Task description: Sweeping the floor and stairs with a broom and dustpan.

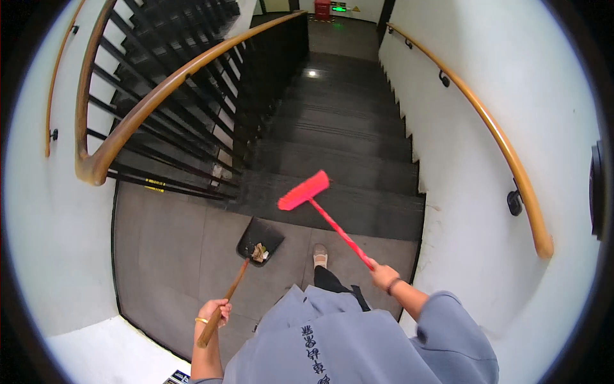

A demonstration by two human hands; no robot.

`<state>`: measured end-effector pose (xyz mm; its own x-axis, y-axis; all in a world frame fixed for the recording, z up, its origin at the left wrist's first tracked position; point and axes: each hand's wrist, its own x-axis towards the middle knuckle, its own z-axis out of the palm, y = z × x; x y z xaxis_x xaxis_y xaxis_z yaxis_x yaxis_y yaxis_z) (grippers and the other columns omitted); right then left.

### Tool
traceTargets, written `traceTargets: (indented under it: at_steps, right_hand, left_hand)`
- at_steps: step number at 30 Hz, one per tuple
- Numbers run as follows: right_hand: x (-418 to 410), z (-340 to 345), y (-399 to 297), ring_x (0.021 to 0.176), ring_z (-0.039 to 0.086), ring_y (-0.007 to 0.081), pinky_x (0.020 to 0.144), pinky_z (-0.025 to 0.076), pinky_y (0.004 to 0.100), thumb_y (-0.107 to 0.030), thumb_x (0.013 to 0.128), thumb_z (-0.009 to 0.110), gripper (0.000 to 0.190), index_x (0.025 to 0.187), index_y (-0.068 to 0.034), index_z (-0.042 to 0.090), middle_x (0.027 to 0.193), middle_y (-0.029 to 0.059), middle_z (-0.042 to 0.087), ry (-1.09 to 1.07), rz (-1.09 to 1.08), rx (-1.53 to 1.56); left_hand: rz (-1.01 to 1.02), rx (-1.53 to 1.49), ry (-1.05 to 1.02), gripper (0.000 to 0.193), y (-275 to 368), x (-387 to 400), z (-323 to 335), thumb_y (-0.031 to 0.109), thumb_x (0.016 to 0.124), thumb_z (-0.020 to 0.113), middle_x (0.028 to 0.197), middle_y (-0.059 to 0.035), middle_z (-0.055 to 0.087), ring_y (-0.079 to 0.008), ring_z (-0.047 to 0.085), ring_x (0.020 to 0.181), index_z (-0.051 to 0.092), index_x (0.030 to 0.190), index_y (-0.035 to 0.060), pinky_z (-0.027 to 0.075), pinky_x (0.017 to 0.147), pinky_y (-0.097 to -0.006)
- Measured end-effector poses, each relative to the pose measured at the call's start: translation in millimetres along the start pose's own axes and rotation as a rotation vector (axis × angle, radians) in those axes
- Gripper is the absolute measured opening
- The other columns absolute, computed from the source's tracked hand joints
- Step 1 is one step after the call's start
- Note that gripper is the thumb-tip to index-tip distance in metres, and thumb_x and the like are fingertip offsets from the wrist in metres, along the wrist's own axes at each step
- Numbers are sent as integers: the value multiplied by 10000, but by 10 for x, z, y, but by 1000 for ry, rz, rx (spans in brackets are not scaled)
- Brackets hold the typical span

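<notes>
My left hand (217, 313) grips the wooden handle (235, 283) of a black dustpan (268, 235). Crumpled brown paper (259, 252) and a few white scraps lie in the pan, close to its handle end. My right hand (384, 277) is closed around the red stick (341, 232) of a broom. Its pinkish-red broom head (304, 190) is over the dark top steps, ahead and to the right of the dustpan. Whether the bristles touch a step, I cannot tell.
Dark stairs (331, 122) descend ahead from the grey tiled landing (163, 240). A wooden handrail (158, 98) on black balusters (168, 134) borders them at left. Another wooden rail (479, 108) runs along the right wall. Far below stands a red box (322, 9).
</notes>
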<state>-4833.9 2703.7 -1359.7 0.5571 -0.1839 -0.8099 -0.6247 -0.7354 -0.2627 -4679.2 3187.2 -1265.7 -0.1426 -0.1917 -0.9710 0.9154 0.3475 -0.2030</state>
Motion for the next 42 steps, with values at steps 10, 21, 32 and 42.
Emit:
traceTargets:
  at_steps: [10,21,32,42]
  right_hand:
    - [-1160,-50,558,410,501,183,353,411,313,-197,843,442,493,1303,-164,268,595,108,523,58,330,611]
    - [32,-126,-56,354,390,125,312,358,280,-71,781,521,607,1309,-130,228,519,21,424,287,600,1166]
    - [-659,215,-2528,710,530,113,555,455,271,-74,778,546,654,1333,-164,211,892,42,553,-100,279,1587]
    - [-682,19,-2655,393,262,29,335,237,177,-90,833,491,612,1332,-272,187,543,-54,315,-22,370,1836]
  left_hand:
    - [3,356,27,188,972,191,1545,161,840,420,549,-22,412,-75,394,403,348,707,50,363,336,-186]
    - [-170,547,25,187,2078,555,2848,142,840,374,549,-10,382,-68,383,408,325,688,45,379,346,-172]
    - [-225,563,40,127,2842,642,3443,54,786,381,499,-5,358,-86,385,384,310,681,46,364,334,-173]
    - [-299,609,24,120,2929,612,3312,92,814,369,516,-5,367,-81,396,402,320,718,39,379,349,-180]
